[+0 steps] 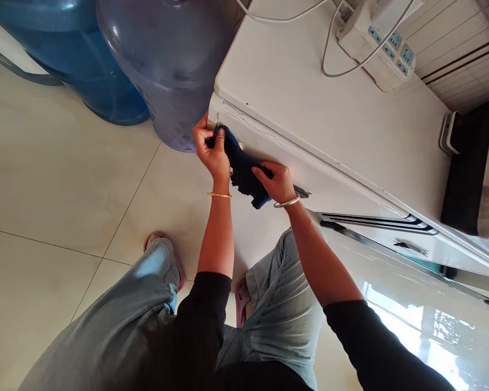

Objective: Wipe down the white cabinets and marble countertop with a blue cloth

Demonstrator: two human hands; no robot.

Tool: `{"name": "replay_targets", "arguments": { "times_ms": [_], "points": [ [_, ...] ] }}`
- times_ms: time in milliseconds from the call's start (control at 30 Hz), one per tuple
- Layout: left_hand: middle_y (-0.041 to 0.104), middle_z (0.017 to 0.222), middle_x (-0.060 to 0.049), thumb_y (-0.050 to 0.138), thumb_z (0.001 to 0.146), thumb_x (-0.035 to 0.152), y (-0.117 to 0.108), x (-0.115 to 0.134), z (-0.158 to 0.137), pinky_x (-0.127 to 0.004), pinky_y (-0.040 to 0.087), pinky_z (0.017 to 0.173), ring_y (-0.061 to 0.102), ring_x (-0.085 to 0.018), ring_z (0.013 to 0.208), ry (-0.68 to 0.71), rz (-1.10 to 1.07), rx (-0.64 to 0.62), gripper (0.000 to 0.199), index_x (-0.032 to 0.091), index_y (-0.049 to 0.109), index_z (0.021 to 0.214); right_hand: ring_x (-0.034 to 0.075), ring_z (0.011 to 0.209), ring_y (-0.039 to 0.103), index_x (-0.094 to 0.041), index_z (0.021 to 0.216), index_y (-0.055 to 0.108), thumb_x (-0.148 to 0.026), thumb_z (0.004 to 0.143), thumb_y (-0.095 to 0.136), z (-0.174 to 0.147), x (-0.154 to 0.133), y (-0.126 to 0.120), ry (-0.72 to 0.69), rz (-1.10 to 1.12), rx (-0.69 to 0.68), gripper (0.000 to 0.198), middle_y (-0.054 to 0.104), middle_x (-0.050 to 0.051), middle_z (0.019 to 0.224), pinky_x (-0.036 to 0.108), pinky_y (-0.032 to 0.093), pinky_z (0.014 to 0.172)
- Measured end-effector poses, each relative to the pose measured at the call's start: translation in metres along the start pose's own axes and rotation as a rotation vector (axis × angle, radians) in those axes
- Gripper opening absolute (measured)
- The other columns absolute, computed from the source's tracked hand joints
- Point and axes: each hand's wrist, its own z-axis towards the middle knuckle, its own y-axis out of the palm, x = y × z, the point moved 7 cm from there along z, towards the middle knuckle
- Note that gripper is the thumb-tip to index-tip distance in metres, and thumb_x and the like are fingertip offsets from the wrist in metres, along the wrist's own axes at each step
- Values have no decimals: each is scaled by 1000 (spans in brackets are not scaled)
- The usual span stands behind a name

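Note:
A dark navy cloth point(248, 174) with a ragged lower edge is stretched between my two hands, against the front of a white cabinet point(264, 133). My left hand point(214, 152) pinches its upper end between thumb and fingers, close to the cabinet's front corner. Farther along to the right, my right hand point(277, 180) grips the other part of the cloth, thumb on top. Chipped paint shows on the cabinet front just behind the cloth. Part of a dark drawer handle point(302, 191) sticks out beside my right hand.
Large water bottles, one greyish purple point(179, 70) and one blue point(85, 60), stand on the tiled floor point(57, 179) left of the cabinet. On the cabinet top lie a power strip point(385, 49) and a white cable point(330, 65). A glossy white panel point(391, 282) extends at right.

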Motion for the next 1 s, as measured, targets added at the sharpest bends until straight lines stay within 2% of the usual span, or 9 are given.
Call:
{"name": "replay_targets", "arguments": {
  "times_ms": [133, 333, 467, 733, 867, 1000],
  "points": [
    [68, 116, -2, 69, 93, 42, -6, -1, 6, -38, 50, 111, 65, -18, 120, 24, 10, 14, 29, 25, 49, 81, 10, 57, 29, -19, 69, 57, -68, 88, 61, 2, 1, 1, -13, -6, -12, 53, 38, -4, 58, 27, 26, 52],
    [67, 111, -3, 73, 89, 48, -7, -10, 15, -44, 47, 114, 64, -21, 121, 83, 39, -47, 32, 24, 53, 80, 10, 58, 28, -20, 66, 55, -67, 90, 60, 3, 1, 4, -31, -2, -8, 53, 39, -4, 59, 27, 28, 53],
    [65, 108, -3, 72, 88, 53, -8, -15, 18, -45, 47, 113, 63, -22, 120, 76, 63, -22, 37, 24, 52, 79, 10, 58, 31, -18, 70, 61, -68, 89, 60, 3, 0, 4, -21, -11, 5, 53, 42, -3, 59, 27, 31, 54],
    [57, 114, -5, 59, 95, 61, 3, -19, 8, -50, 43, 116, 56, -25, 133, 33, 35, 29, 37, 24, 53, 89, 10, 55, 31, -17, 69, 63, -71, 88, 60, 2, 1, 3, 19, 6, 20, 58, 44, -3, 57, 27, 32, 51],
    [53, 119, -7, 56, 95, 65, 6, -22, 11, -56, 41, 116, 50, -29, 140, -3, 45, 4, 41, 24, 55, 97, 10, 55, 31, -18, 69, 63, -73, 88, 59, 2, 2, 3, 36, -1, 24, 59, 44, -2, 57, 27, 32, 51],
    [51, 117, -8, 57, 92, 69, 1, -24, 19, -60, 42, 115, 51, -33, 140, -11, 50, -19, 46, 24, 55, 96, 10, 56, 29, -18, 70, 64, -72, 90, 58, 1, 4, 4, 38, -26, 29, 58, 42, -2, 57, 28, 30, 52]
  ]
}}
